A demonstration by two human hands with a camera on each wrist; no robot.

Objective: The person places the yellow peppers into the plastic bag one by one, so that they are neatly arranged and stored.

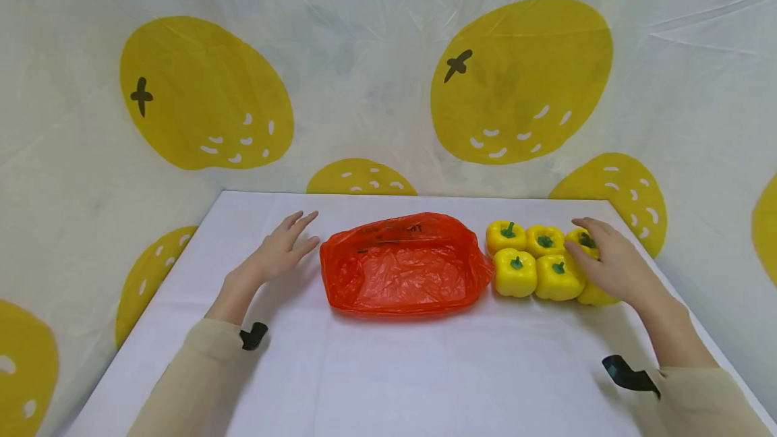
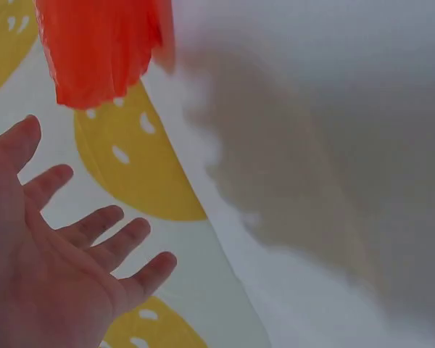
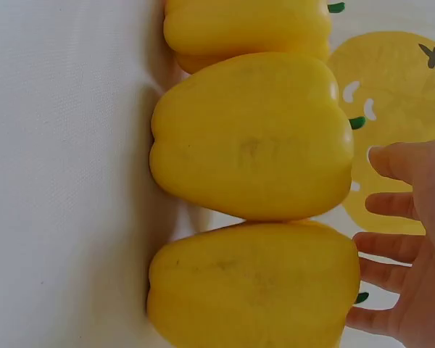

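A red plastic bag (image 1: 403, 282) stands on the white table, its mouth spread wide. To its left, my left hand (image 1: 281, 253) hovers with fingers extended and spread, holding nothing; the left wrist view shows its palm near part of the red bag (image 2: 101, 51). Yellow bell peppers (image 1: 515, 274) with green stems stand upright in two rows right of the bag. Over the rightmost peppers reaches my right hand (image 1: 616, 265), partly hiding the front one (image 1: 597, 295). In the right wrist view its loosely spread fingers are at the stem end of the nearest pepper (image 3: 250, 283).
The white tabletop (image 1: 425, 383) extends in front of the bag and peppers. Behind and beside it hangs a pale cloth (image 1: 364, 86) printed with large yellow fruit. A black strap piece (image 1: 630, 375) sticks out from my right sleeve, another (image 1: 253, 336) from the left.
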